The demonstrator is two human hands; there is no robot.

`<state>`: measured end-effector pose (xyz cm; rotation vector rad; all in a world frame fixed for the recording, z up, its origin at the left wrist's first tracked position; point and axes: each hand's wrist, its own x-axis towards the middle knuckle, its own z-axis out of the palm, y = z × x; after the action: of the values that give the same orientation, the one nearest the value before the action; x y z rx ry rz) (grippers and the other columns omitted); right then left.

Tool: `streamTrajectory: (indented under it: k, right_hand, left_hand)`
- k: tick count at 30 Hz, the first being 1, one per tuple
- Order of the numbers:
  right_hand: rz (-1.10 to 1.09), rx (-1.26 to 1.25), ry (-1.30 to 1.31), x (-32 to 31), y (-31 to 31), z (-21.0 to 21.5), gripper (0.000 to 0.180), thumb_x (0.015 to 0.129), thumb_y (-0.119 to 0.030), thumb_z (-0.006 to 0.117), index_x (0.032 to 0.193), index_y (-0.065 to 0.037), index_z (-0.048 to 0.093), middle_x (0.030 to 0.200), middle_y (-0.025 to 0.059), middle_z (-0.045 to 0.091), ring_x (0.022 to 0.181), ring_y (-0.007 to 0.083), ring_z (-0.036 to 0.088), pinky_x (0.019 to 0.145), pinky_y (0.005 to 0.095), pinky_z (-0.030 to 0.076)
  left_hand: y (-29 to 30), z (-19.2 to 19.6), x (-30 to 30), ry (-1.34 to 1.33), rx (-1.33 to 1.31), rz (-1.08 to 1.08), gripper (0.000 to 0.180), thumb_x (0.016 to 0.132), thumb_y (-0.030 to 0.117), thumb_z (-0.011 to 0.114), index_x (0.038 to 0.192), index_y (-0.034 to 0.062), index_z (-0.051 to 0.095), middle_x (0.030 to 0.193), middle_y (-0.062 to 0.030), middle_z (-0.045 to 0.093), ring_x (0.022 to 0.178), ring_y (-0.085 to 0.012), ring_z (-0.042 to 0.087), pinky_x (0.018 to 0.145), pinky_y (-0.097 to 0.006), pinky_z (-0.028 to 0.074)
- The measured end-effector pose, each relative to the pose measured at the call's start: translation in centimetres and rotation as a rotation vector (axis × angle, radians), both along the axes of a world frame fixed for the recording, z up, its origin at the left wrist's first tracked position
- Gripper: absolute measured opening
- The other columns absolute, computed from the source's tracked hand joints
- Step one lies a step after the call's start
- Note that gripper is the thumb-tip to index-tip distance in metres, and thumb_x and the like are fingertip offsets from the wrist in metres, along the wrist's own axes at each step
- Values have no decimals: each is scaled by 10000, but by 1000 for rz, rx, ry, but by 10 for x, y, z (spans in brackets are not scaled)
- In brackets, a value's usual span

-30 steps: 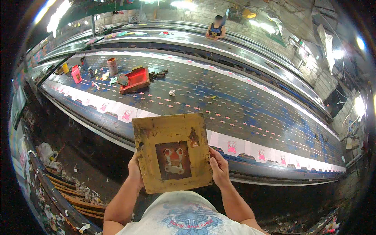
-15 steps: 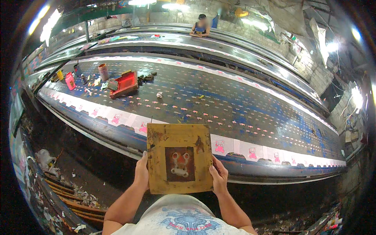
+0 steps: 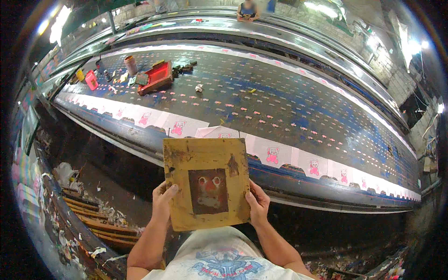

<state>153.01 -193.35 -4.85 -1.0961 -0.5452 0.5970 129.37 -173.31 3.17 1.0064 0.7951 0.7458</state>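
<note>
Gripping a yellow frame [image 3: 207, 185] by its side edges, the left hand [image 3: 162, 199] and right hand [image 3: 258, 201] curl closed, the frame squarely between them; the step looks like inspecting or positioning it, the next move seemingly calling for an even hold; the bench [image 3: 224, 84] stretches beyond both.
</note>
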Motion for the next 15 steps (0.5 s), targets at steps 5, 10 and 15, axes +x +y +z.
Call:
streamTrajectory:
  k: [5,10,15]
  right_hand:
    - [29,4,27,-12,9,8,442,1063,-82,690,1487,35,650,1362,78,742,1198,148,689,1083,325,519]
    - [22,61,-11,-20,45,13,347,1101,-78,650,1429,26,694,1293,64,757,1117,114,693,999,296,546]
    - [86,86,-4,-43,107,10,202,1126,-106,635,1241,14,749,1136,49,778,1002,99,692,919,291,552]
  left_hand:
    - [-5,-6,-22,-40,38,77,337,990,215,778,1219,-29,739,1076,-72,783,906,-138,743,833,-307,595]
    - [4,5,-42,-82,52,171,353,969,195,790,1229,-36,731,1088,-79,785,915,-141,745,846,-308,597]
    - [35,17,-90,-137,210,202,378,931,184,788,1225,-46,731,1087,-68,779,931,-129,729,857,-306,579]
